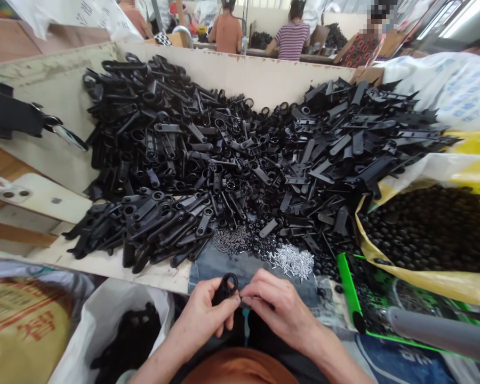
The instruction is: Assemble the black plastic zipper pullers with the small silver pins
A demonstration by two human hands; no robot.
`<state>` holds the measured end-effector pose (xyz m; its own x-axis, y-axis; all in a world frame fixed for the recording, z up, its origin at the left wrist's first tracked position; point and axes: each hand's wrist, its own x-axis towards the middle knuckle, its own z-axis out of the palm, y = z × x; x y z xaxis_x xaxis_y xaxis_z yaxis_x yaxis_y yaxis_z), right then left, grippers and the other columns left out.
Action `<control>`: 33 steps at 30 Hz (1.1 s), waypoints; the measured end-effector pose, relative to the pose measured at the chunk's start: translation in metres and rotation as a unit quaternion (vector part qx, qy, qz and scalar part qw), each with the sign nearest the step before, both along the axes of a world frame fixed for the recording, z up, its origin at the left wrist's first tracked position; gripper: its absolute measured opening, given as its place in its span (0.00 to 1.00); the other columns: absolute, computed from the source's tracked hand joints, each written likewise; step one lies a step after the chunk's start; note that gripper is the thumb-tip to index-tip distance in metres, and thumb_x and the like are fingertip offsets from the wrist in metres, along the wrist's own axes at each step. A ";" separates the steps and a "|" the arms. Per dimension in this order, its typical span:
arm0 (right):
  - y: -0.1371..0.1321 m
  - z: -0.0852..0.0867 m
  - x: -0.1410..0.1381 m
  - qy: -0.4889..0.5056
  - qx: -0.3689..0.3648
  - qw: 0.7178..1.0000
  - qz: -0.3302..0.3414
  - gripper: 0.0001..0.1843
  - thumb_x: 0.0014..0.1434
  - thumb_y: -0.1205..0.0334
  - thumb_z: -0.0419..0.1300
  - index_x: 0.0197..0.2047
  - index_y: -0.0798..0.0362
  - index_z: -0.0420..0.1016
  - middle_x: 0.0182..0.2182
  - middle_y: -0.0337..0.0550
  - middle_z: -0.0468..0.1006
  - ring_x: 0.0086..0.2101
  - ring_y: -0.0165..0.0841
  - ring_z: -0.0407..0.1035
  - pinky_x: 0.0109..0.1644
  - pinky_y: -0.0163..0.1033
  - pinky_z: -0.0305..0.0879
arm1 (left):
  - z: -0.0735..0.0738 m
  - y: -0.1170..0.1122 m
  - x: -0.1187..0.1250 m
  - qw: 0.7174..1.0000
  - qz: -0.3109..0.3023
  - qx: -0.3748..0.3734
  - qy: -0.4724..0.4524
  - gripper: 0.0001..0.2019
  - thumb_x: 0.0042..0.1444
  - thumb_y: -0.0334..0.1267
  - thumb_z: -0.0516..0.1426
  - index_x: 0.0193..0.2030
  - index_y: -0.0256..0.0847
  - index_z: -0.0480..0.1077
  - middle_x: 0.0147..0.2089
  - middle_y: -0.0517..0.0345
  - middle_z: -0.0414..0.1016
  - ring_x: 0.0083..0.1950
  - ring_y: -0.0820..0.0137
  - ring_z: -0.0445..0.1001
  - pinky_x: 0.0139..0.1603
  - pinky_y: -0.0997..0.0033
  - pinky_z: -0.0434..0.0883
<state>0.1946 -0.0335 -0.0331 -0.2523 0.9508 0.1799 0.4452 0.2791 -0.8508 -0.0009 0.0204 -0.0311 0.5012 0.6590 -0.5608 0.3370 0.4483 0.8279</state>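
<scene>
Pins [293, 261] before heaped parts [176, 133], bag [432, 284] at right

The cloth [232, 263] leaves passage, blocked beyond by silver pins [293, 261] and black parts [172, 144].

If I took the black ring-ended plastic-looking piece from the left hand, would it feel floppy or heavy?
Probably stiff: the black ring-ended plastic-looking piece keeps its ring open and round. It's likely light, since it looks plastic and small in the left hand.

Torso garment [240, 368]: rust-orange, rounded front edge. Forearms [328, 346], either side of garment: bare. Left hand [206, 312], right hand [279, 304], beyond garment: bare.
</scene>
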 end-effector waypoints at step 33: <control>-0.014 -0.017 0.001 0.036 0.054 0.986 -0.154 0.03 0.66 0.65 0.64 0.43 0.51 0.78 0.31 0.41 0.77 0.29 0.32 0.72 0.32 0.35 0.69 | 0.003 -0.014 0.037 0.903 0.241 -0.301 -0.189 0.13 0.44 0.35 0.68 0.27 0.39 0.67 0.20 0.65 0.70 0.17 0.84 0.56 0.22 0.79 0.49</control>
